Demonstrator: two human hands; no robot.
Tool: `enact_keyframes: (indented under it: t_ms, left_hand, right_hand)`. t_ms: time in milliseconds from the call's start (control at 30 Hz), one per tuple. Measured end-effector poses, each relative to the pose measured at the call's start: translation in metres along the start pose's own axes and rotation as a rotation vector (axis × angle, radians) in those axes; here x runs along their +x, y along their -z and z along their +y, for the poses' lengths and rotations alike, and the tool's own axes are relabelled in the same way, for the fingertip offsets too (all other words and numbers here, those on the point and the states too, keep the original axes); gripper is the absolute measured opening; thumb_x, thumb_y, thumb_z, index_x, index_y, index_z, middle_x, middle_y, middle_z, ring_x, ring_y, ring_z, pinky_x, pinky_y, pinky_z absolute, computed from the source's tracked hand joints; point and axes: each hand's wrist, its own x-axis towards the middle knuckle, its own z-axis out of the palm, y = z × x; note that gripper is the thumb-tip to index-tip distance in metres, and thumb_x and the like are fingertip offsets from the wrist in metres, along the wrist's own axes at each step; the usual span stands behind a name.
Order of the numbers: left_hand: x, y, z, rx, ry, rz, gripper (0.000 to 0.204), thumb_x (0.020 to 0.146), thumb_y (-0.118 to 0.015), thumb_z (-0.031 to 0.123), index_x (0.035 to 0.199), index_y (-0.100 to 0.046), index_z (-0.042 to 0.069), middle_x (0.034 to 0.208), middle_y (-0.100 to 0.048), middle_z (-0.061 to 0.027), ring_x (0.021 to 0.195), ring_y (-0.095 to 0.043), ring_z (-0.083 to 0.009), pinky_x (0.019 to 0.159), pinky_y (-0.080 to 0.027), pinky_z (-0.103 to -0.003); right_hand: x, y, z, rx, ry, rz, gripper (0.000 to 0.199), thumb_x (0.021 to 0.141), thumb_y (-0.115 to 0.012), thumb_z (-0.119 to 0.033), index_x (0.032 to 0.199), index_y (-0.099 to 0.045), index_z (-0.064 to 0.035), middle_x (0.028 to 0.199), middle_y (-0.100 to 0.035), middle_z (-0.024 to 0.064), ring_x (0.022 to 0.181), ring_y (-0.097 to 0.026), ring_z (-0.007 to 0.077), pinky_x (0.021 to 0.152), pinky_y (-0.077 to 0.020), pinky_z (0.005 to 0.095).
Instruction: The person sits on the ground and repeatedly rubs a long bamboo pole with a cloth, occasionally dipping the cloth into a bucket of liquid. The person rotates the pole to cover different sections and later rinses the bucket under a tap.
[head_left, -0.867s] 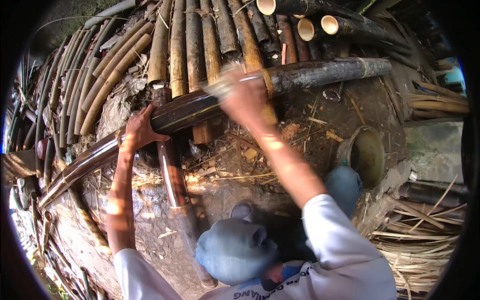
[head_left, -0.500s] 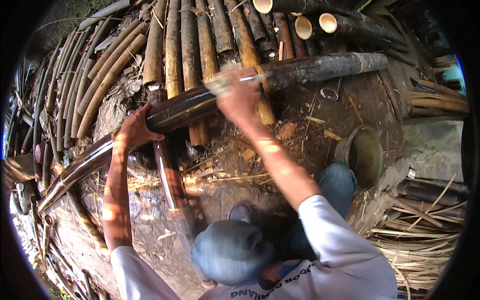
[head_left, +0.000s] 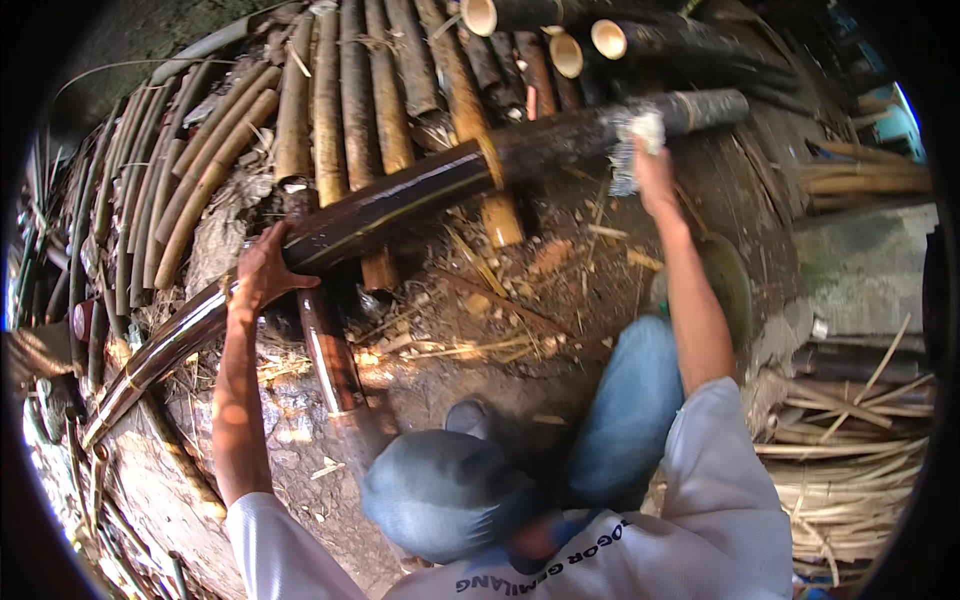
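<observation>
A long, dark bamboo pole [head_left: 400, 200] lies across the view from lower left to upper right. Most of it shines wet, while its far right end is greyer and dull. My left hand [head_left: 264, 270] grips it left of the middle, with thumb and fingers spread around the near side. Toward the right end, my right hand [head_left: 655, 175] presses a pale crumpled wad [head_left: 637, 145], like a rag, against the bamboo; its exact kind is unclear. Beneath the pole, close to my left hand, a glossy shorter bamboo piece [head_left: 328, 350] runs toward me.
Several cut bamboo lengths [head_left: 328, 100] lie in rows beyond the pole. A round bucket-like container [head_left: 735, 290] stands beside my knee, partly behind my right forearm. Split bamboo strips [head_left: 850, 470] are heaped at right, and chips [head_left: 550, 257] litter the ground.
My right hand has slid the wad along the pole, from near its middle toward the right end, and the arm has stretched out. My left hand keeps its hold.
</observation>
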Motion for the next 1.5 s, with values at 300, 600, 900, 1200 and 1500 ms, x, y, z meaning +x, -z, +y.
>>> enact_keyframes:
  t_ms: [300, 600, 900, 1200, 1500]
  left_hand:
    - [0.001, -0.007, 0.006, -0.178, -0.04, 0.008, 0.099, 0.052, -0.097, 0.022, 0.137, -0.049, 0.004, 0.125, -0.065, -0.0219, 0.116, -0.063, -0.0409, 0.1, -0.051, -0.047]
    - [-0.007, -0.014, 0.014, -0.043, 0.053, 0.07, 0.112, 0.048, -0.099, 0.04, 0.14, -0.049, 0.001, 0.132, -0.06, -0.0229, 0.124, -0.058, -0.0394, 0.106, -0.047, -0.046]
    - [0.049, 0.003, -0.002, -0.714, 0.258, -0.321, 0.109, 0.091, -0.008, 0.086, 0.148, -0.052, 0.004, 0.155, -0.046, -0.0206, 0.148, -0.036, -0.0337, 0.126, -0.011, -0.042]
    - [0.069, 0.003, 0.023, -1.312, 0.325, -0.15, 0.109, 0.088, -0.006, 0.09, 0.159, -0.036, 0.014, 0.153, -0.047, -0.0255, 0.137, -0.052, -0.0335, 0.123, -0.018, -0.05]
    - [0.039, 0.02, -0.055, -1.495, 0.517, -0.158, 0.112, 0.085, -0.009, 0.093, 0.159, -0.038, 0.014, 0.151, -0.047, -0.03, 0.147, -0.035, -0.0408, 0.121, -0.016, -0.06]
  right_hand:
    - [-0.055, 0.274, 0.224, -0.138, -0.549, -0.131, 0.064, 0.093, -0.066, -0.049, 0.134, -0.053, -0.0027, 0.118, -0.069, 0.0184, 0.09, -0.074, 0.0279, 0.077, -0.0609, 0.0401]
    - [-0.074, 0.137, 0.354, -0.845, -0.268, -0.349, 0.051, 0.094, -0.061, -0.029, 0.138, -0.049, -0.0058, 0.129, -0.059, 0.0273, 0.12, -0.055, 0.0465, 0.105, -0.0436, 0.0557]
    - [-0.068, 0.193, 0.142, 0.732, -0.461, -0.319, 0.034, 0.097, -0.059, -0.03, 0.126, -0.062, -0.0109, 0.105, -0.07, 0.0062, 0.086, -0.069, 0.0173, 0.077, -0.0609, 0.0368]
    - [-0.067, -0.138, -0.08, -0.405, 0.703, -0.323, 0.055, 0.094, -0.064, -0.056, 0.095, -0.075, -0.002, 0.081, -0.074, 0.016, 0.076, -0.074, 0.0296, 0.07, -0.0588, 0.043]
    - [-0.335, -0.353, -0.157, -0.201, 1.111, -0.398, 0.058, 0.08, -0.078, -0.041, 0.125, -0.063, -0.0074, 0.134, -0.055, 0.0197, 0.135, -0.048, 0.034, 0.124, -0.0183, 0.0542]
